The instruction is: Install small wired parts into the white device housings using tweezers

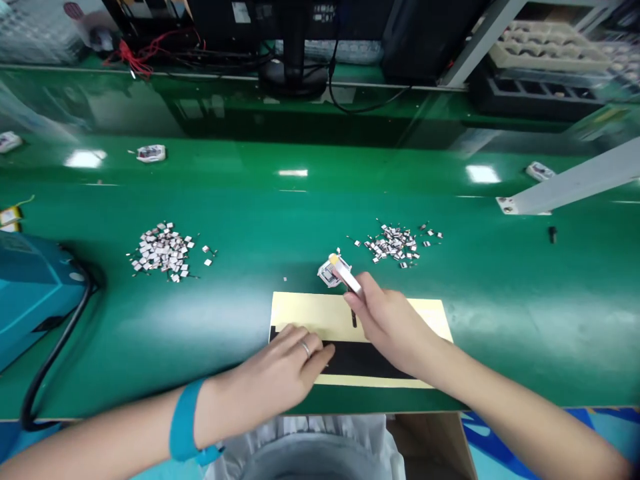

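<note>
On the bench lies a pale yellow sheet (305,307) with a wide black strip (360,360) across it. My left hand (287,367), with a ring on one finger, rests on the strip. Its fingers are curled and pressed together, and what they pinch, if anything, is hidden. My right hand (385,317) grips a slim pale bar-like tool (349,277) with a yellowish tip, its exact kind unclear. That tip is over a small white-framed device (329,273) with electronics inside, just beyond the sheet. A short, thin black piece (354,317) shows on the sheet below the tool.
Piles of small white parts with leads lie left (163,251) and right (395,243). A blue machine (35,293) with a black cable stands at left. A white metal bracket (575,180) slants in at right. A lined bin (320,453) sits below the bench edge.
</note>
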`<state>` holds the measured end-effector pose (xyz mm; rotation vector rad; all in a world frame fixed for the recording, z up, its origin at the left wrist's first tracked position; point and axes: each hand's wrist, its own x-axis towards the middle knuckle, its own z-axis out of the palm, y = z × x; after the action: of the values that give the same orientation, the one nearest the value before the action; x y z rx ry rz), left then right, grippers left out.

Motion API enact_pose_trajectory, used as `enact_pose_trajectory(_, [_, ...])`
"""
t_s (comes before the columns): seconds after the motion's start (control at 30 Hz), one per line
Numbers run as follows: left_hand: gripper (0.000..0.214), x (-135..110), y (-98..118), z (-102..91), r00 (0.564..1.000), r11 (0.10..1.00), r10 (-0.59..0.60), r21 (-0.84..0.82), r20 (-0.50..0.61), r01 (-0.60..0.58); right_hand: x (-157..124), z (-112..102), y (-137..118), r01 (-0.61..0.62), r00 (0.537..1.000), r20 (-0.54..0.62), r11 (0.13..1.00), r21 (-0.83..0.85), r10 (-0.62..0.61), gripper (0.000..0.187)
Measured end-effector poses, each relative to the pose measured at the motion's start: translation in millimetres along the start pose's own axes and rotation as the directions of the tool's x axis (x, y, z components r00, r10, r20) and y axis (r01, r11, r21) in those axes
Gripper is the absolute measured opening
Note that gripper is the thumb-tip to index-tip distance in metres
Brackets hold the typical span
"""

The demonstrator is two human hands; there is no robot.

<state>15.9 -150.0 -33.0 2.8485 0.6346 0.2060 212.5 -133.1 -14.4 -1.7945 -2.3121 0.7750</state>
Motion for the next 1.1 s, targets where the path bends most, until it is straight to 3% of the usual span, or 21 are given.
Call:
enact_pose_trajectory(0.1, [0.028,7,-18,-10.0,0.989,0.977,-0.105,-0.194,-0.101,0.084,5,-21,16,0.063,0.997,-0.050,0.985,0.158,-0.056,0.006])
enact_pose_trajectory(0.17, [0.023,22,-32,-13.7,0.974,0.970,-0.134,-0.227,-0.185,0.090,14,-35,30,0.129,0.989,-0.098,0.975,0.181,-0.113,0.006])
enact_pose_trajectory(0.23, [0.024,41,-43,-12.9,0.974,0.989,-0.104,-0.121,-0.203,0.080,25,-45,42,0.145,0.987,-0.101,0.967,0.208,-0.126,0.010])
enact_pose_trajectory(0.33, [0.026,67,-52,-5.2,0.986,0.980,-0.099,0.157,-0.134,0.120,35,-48,53,0.124,0.990,-0.101,0.953,0.276,-0.100,0.016])
enact_pose_trajectory(0.4, [0.029,76,-56,-0.2,0.993,0.963,-0.053,0.258,-0.104,0.078,35,-47,56,0.145,0.985,-0.135,0.944,0.296,-0.109,0.017])
enact_pose_trajectory(0.6, [0.026,81,-73,-4.5,0.989,0.978,0.123,0.179,-0.081,-0.107,23,-38,67,0.138,0.979,-0.186,0.929,0.343,-0.076,0.014])
enact_pose_trajectory(0.7, [0.028,81,-73,-9.5,0.985,0.988,0.131,0.092,-0.111,-0.121,18,-35,71,0.103,0.973,-0.228,0.961,0.258,-0.043,0.015])
enact_pose_trajectory(0.8, [0.030,79,-64,-9.2,0.981,0.997,0.072,0.026,-0.182,-0.069,10,-37,71,0.136,0.960,-0.246,0.991,-0.010,-0.135,0.017])
enact_pose_trajectory(0.9, [0.033,76,-59,-3.9,0.983,0.998,0.070,0.017,-0.167,-0.068,-3,-41,74,0.088,0.957,-0.225,0.924,-0.372,-0.182,0.022])
enact_pose_trajectory(0.97, [0.032,74,-59,0.3,0.984,0.997,0.080,0.018,-0.162,-0.078,-13,-40,78,0.058,0.970,-0.176,0.857,-0.511,-0.170,0.023])
enact_pose_trajectory(1.1, [0.029,72,-64,5.9,0.975,0.996,0.094,0.004,-0.200,-0.095,-26,-30,86,0.053,0.994,-0.064,0.901,-0.430,-0.089,0.024])
